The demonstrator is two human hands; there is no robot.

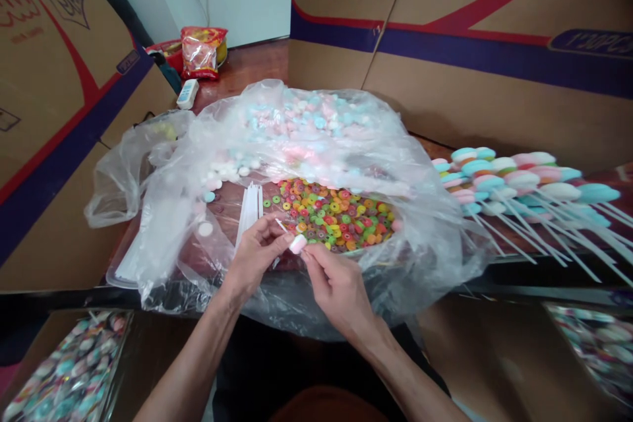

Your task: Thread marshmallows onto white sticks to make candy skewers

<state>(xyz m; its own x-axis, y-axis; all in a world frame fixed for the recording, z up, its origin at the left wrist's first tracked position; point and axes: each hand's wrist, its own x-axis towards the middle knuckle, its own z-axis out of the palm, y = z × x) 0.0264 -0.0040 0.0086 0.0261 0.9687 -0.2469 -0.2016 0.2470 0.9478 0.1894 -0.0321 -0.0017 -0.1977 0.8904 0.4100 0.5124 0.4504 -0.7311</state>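
My left hand (258,252) is closed in a pinch, with a short length of white stick (281,225) showing past the fingers. Between both hands is a pink and white marshmallow (297,244), gripped by the fingertips of my right hand (337,280); my left thumb is right beside it. Whether the stick enters the marshmallow I cannot tell. Just beyond my hands lies a heap of colourful ring gummies (341,214). White sticks (251,208) lie in a bundle beyond my left hand. Loose pastel marshmallows (306,115) are piled under clear plastic at the back.
Clear plastic sheeting (173,211) covers much of the table. Finished marshmallow skewers (514,184) are stacked at the right. Cardboard boxes stand at left (54,112) and back right (459,26). Packed sweets (74,369) sit low at the left. A red candy bag (200,53) lies behind.
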